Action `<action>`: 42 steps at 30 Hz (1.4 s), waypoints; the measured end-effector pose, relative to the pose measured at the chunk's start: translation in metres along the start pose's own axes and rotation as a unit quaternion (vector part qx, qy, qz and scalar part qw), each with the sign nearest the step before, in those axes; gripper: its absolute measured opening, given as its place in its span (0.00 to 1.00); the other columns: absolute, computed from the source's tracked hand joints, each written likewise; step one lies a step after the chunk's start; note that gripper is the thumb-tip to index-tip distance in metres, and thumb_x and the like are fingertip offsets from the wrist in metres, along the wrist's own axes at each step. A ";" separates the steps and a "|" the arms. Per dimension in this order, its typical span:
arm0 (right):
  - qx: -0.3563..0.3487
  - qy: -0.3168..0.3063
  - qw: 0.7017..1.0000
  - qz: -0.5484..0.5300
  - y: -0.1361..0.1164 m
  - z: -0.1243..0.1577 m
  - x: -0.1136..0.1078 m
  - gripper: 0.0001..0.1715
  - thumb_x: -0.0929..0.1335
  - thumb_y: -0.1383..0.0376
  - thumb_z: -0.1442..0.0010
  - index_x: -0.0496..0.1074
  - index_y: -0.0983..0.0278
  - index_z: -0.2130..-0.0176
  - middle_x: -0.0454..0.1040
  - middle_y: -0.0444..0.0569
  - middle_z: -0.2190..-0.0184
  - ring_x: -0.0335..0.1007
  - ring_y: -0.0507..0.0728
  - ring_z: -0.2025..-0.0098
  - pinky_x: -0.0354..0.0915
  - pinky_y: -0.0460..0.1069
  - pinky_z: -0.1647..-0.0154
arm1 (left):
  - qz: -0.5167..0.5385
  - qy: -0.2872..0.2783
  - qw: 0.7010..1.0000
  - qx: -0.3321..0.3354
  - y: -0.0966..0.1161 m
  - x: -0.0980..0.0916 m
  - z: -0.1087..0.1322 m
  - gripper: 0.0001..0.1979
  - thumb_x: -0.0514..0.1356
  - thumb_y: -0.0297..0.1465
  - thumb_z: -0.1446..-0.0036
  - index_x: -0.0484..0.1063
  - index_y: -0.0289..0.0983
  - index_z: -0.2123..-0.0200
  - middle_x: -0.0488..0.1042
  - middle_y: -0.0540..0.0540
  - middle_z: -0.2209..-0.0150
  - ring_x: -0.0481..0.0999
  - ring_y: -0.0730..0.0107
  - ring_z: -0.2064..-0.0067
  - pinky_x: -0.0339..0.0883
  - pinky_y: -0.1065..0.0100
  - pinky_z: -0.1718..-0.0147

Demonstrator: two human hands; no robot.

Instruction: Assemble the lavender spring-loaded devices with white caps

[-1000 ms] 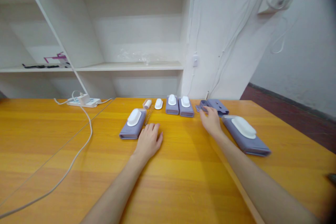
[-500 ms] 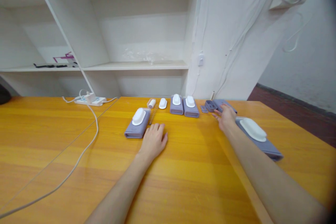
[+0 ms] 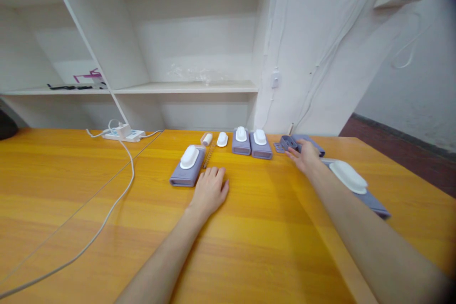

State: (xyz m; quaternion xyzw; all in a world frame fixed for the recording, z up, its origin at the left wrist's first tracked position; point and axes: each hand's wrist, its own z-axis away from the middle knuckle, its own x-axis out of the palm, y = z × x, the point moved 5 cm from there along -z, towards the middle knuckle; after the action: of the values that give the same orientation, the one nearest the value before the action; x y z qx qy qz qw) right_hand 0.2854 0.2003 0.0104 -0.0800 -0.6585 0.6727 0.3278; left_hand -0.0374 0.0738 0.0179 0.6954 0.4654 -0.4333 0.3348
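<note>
My left hand (image 3: 209, 192) rests on the table, fingers slightly bent and thumb apart, with nothing visible in it. Just left of it lies a purple box (image 3: 187, 173) with a white oval cap (image 3: 189, 156) on top; a thin coil spring (image 3: 209, 154) is by its fingertips. My right hand (image 3: 305, 156) reaches to the far right, thumb and fingers apart, beside a small hollow purple part (image 3: 288, 142). Its fingers partly cover another purple block (image 3: 310, 143), and I cannot tell whether they touch it. A flat purple piece (image 3: 279, 147) lies left of the hollow part.
Two purple boxes with white caps (image 3: 241, 141) (image 3: 261, 145) stand at the back, near a loose white cap (image 3: 222, 139) and a white cylinder (image 3: 206, 139). Another capped box (image 3: 351, 180) lies beside my right forearm. A power strip (image 3: 130, 135) and cable (image 3: 132, 171) are left.
My right hand has shifted slightly, its thumb and fingertips now nearer the hollow purple part. My left hand stays in place. The whole view has moved a little.
</note>
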 end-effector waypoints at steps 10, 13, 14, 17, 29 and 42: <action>0.080 -0.057 0.990 -0.101 -0.002 0.001 -0.027 0.12 0.62 0.62 0.48 0.63 0.60 0.60 0.59 0.49 0.50 0.71 0.58 0.57 0.70 0.55 0.61 | -0.005 -0.001 1.000 0.005 0.002 -0.001 0.000 0.10 0.48 0.34 0.39 0.64 0.38 0.57 0.68 0.42 0.61 0.67 0.59 0.56 0.62 0.60 0.57; 0.073 -0.068 0.989 -0.110 -0.003 0.001 -0.027 0.12 0.61 0.64 0.48 0.63 0.60 0.61 0.60 0.49 0.50 0.71 0.58 0.55 0.69 0.56 0.58 | -0.001 -0.002 1.000 0.005 0.002 -0.001 0.000 0.10 0.48 0.34 0.39 0.64 0.38 0.57 0.68 0.42 0.60 0.67 0.59 0.56 0.61 0.60 0.57; 0.066 -0.073 0.989 -0.109 -0.004 0.002 -0.026 0.11 0.62 0.65 0.48 0.64 0.60 0.62 0.61 0.49 0.50 0.71 0.58 0.55 0.69 0.56 0.57 | 0.000 -0.002 1.000 0.004 0.002 0.000 0.000 0.10 0.48 0.34 0.39 0.64 0.38 0.57 0.68 0.42 0.60 0.67 0.59 0.56 0.61 0.60 0.57; 0.047 -0.084 0.990 -0.104 -0.007 0.007 -0.019 0.08 0.62 0.67 0.49 0.65 0.60 0.65 0.62 0.47 0.51 0.71 0.57 0.55 0.67 0.57 0.53 | 0.000 -0.002 1.000 0.001 0.001 0.000 0.000 0.10 0.48 0.34 0.39 0.64 0.39 0.57 0.68 0.42 0.61 0.67 0.59 0.56 0.61 0.60 0.57; -0.030 -0.212 0.969 -0.123 -0.028 0.085 0.024 0.13 0.66 0.68 0.50 0.72 0.59 0.61 0.65 0.44 0.44 0.69 0.59 0.49 0.64 0.53 0.49 | -0.009 -0.013 1.000 -0.003 0.001 0.001 -0.001 0.10 0.48 0.34 0.39 0.64 0.39 0.57 0.68 0.43 0.60 0.67 0.61 0.55 0.60 0.61 0.56; 0.112 -0.349 0.919 -0.142 0.028 0.209 0.037 0.20 0.69 0.67 0.48 0.74 0.58 0.53 0.61 0.47 0.40 0.61 0.62 0.42 0.49 0.58 0.39 | 0.002 0.008 1.000 -0.011 -0.001 0.005 -0.001 0.20 0.49 0.34 0.39 0.57 0.36 0.45 0.69 0.40 0.56 0.67 0.59 0.52 0.59 0.61 0.53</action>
State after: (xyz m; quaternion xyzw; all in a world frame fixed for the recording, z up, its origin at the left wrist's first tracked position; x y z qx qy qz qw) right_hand 0.1341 0.0485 0.0214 0.2919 -0.6557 0.6736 0.1763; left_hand -0.0376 0.0768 0.0141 0.6962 0.4710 -0.4220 0.3396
